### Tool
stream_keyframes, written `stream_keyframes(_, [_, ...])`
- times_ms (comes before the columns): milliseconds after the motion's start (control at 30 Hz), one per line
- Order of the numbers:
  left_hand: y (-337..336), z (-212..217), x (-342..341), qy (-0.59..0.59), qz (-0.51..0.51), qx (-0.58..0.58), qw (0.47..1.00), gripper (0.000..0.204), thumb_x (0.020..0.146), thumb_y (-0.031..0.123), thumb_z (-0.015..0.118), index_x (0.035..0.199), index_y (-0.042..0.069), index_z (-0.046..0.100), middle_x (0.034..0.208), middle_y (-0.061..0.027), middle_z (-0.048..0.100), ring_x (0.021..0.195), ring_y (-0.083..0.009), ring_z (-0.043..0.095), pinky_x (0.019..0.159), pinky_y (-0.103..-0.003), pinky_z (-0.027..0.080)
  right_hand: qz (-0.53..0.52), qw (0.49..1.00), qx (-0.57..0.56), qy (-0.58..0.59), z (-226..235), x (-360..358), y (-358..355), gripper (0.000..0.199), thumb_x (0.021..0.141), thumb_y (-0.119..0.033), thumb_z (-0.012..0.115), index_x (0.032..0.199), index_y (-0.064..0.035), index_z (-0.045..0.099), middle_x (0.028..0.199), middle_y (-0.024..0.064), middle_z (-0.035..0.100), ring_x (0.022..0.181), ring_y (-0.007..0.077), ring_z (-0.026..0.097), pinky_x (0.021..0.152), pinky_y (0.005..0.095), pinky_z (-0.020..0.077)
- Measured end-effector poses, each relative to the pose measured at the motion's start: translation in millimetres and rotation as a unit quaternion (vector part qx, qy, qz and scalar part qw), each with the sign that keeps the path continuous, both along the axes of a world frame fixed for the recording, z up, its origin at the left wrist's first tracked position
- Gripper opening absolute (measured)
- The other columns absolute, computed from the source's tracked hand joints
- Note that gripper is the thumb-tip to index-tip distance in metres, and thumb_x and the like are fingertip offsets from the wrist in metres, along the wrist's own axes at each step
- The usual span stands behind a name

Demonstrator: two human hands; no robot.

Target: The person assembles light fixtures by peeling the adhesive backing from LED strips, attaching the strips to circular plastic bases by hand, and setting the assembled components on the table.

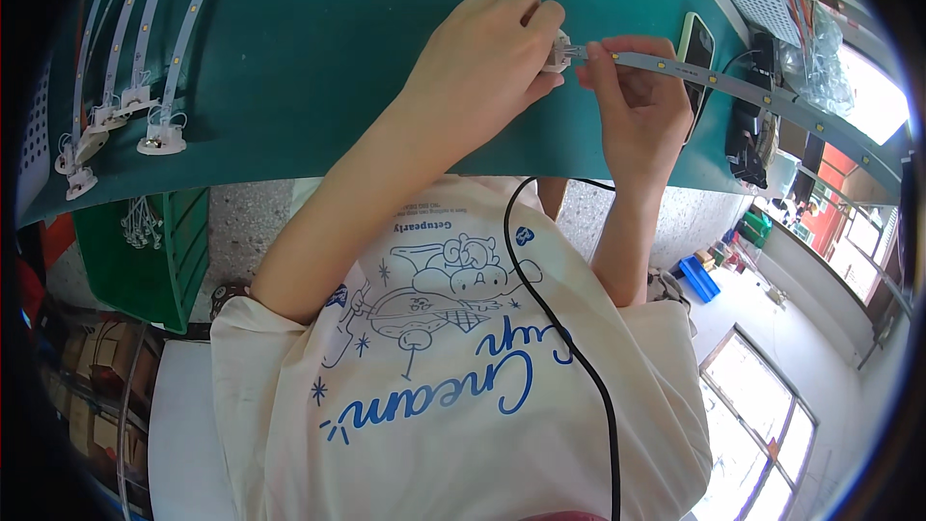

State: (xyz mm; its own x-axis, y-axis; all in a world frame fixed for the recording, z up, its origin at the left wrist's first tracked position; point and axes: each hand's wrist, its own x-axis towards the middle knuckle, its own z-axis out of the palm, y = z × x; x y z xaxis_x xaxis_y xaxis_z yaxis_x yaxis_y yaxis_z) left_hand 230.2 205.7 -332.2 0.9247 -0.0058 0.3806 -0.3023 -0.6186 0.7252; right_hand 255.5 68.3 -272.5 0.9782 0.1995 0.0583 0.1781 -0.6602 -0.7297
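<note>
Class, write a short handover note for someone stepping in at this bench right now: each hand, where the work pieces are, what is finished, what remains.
Left hand: pinching a small white connector over the green mat.
Right hand: gripping the end of an LED strip, its tip meeting the connector.
Done: four strips with white connectors fitted lie at the mat's left side.
Left: this connector does not look fully seated on the strip yet; whether it has clicked home cannot be told.
A phone lies beside the right hand.
</note>
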Motion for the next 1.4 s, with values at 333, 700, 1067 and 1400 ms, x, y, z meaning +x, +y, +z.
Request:
stream_keyframes(333, [-4.4, 0.7, -0.3, 0.015, -0.001, 0.002, 1.0, 0.033, 0.066, 0.014, 0.074, 0.089, 0.006, 0.052, 0.082, -0.007, 0.049, 0.079, -0.0241, 0.054, 0.072, -0.035, 0.046, 0.051, 0.993, -0.094, -0.059, 4.0, -5.1, 7.7, 0.01, 0.082, -0.005, 0.063, 0.086, 0.0019, 0.056, 0.075, 0.0088, 0.065, 0.068, 0.013, 0.066, 0.06, 0.0211, 0.0517])
stream_keyframes(700, [-1.7, -1.9, -1.1, 0.001, 0.002, -0.001, 1.0, 0.041, 0.065, 0.013, 0.074, 0.099, 0.005, 0.053, 0.091, -0.009, 0.051, 0.087, -0.026, 0.054, 0.076, -0.035, 0.046, 0.054, 0.99, -0.109, -0.07, -0.2, -2.1, 5.7, 0.01, 0.083, -0.006, 0.062, 0.086, 0.0008, 0.056, 0.074, 0.0093, 0.066, 0.069, 0.014, 0.067, 0.06, 0.0207, 0.0513])
stream_keyframes(1067, [19.2, 15.2, -19.6, 0.011, -0.05, -0.297, 0.953, 0.031, 0.069, 0.009, 0.072, 0.097, 0.006, 0.06, 0.093, -0.0103, 0.055, 0.076, -0.0241, 0.057, 0.064, -0.031, 0.048, 0.114, 0.944, 0.26, 0.166, 12.0, 14.1, 9.3, 0.015, 0.084, -0.004, 0.061, 0.095, 0.0009, 0.051, 0.083, 0.0081, 0.06, 0.074, 0.0128, 0.062, 0.064, 0.0218, 0.0497])
stream_keyframes(1400, [123.5, 48.6, -112.3, 0.02, 0.359, 0.079, 0.93, 0.03, 0.07, 0.0, 0.07, 0.098, 0.007, 0.063, 0.092, -0.01, 0.053, 0.075, -0.0237, 0.055, 0.063, -0.032, 0.046, 0.195, 0.977, 0.078, -0.024, -4.5, 185.0, 75.9, 0.024, 0.083, -0.01, 0.059, 0.105, -0.0028, 0.053, 0.081, 0.0066, 0.062, 0.064, 0.0122, 0.061, 0.061, 0.0246, 0.0486])
